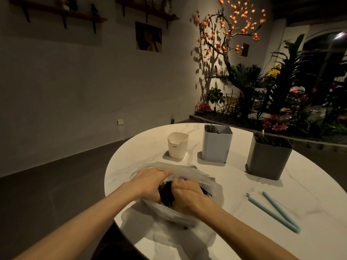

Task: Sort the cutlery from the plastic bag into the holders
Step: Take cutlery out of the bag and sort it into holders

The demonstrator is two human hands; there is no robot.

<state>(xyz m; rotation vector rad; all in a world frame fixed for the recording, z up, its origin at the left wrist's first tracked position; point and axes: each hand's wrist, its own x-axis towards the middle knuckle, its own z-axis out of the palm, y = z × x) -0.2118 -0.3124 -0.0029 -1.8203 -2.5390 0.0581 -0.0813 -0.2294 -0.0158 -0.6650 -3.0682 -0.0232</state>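
A clear plastic bag (197,175) lies on the near left part of the round white table (309,194), with dark cutlery (166,194) inside its mouth. My left hand (150,180) grips the bag's upper rim and holds it open. My right hand (187,196) reaches into the bag, fingers curled among the dark cutlery; what it holds is hidden. Three holders stand behind the bag: a small cream cup (177,145), a taller pale blue holder (216,145) and a dark grey holder (268,158). Dark cutlery shows in the blue and grey ones.
Two long teal sticks (277,212) lie crossed on the table to the right of the bag. The table's left edge drops to a dark floor. Plants and a lit tree stand beyond the far right edge.
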